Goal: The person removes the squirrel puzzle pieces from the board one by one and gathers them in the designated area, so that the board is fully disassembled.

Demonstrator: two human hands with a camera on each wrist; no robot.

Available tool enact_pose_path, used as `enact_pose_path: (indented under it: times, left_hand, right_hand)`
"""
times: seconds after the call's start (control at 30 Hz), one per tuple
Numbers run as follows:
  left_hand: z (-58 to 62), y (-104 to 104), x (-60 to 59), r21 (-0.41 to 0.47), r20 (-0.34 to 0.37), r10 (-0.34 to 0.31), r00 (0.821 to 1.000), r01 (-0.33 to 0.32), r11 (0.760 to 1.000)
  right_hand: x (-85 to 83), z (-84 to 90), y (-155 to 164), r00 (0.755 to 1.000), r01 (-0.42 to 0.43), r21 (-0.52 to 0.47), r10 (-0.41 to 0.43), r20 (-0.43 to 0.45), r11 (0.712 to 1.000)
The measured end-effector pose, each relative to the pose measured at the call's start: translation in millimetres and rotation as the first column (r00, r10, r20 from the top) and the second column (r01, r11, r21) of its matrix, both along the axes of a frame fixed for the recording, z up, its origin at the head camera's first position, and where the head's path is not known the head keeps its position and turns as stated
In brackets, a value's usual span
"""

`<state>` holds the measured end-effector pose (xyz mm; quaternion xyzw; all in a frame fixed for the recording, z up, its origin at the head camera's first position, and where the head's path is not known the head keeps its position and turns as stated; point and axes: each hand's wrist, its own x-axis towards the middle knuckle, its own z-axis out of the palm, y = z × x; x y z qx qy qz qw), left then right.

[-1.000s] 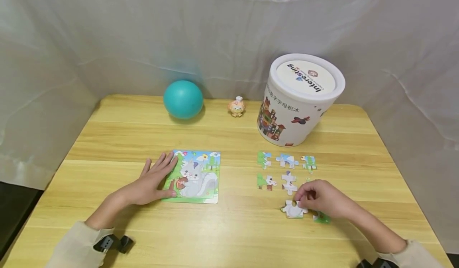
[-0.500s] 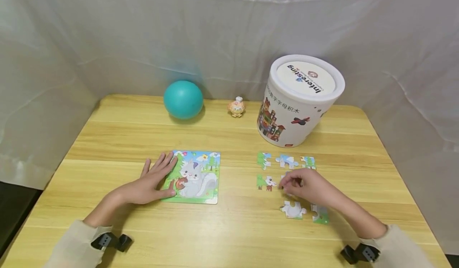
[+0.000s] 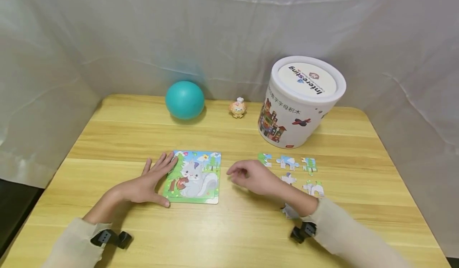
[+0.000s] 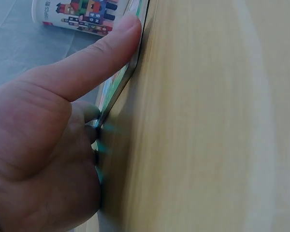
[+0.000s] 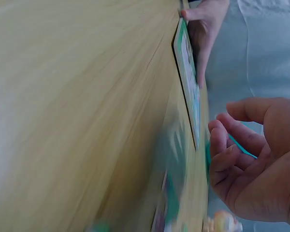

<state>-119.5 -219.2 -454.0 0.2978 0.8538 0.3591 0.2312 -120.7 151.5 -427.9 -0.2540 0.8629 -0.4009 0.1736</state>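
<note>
The left hand [image 3: 143,186] lies flat with its fingers spread on the left edge of the squirrel puzzle board [image 3: 193,177], and its thumb presses the near corner. The board sits flat on the wooden table [image 3: 229,132]. Just right of the board, the right hand [image 3: 252,177] hangs over the table with its fingers curled in; I cannot tell if it pinches a piece. Further right, loose puzzle pieces [image 3: 287,162] lie in rows. Behind them stands a big white tub [image 3: 299,102].
</note>
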Motion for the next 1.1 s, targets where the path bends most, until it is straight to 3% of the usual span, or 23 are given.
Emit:
enact_pose_path:
  times: [0.33, 0.77, 1.1]
  left_hand:
    - [-3.0, 0.2, 2.4, 0.013, 0.002, 0.012, 1.000, -0.012, 1.000]
    - [-2.2, -1.0, 0.9, 0.006, -0.012, 0.008, 1.000, -0.008, 1.000]
    - [-2.5, -0.5, 0.2, 0.024, -0.016, 0.003, 1.000, -0.003, 1.000]
  right_hand:
    - [-13.2, -15.4, -62.4, 0.991, -0.065, -0.085, 0.074, 0.113, 0.994]
    - [-9.6, -11.5, -118.6, 0.998, -0.044, 0.056, 0.041, 0.038, 0.997]
    - [-1.9, -14.1, -132.6, 0.997, -0.070, 0.113, 0.074, -0.028, 0.991]
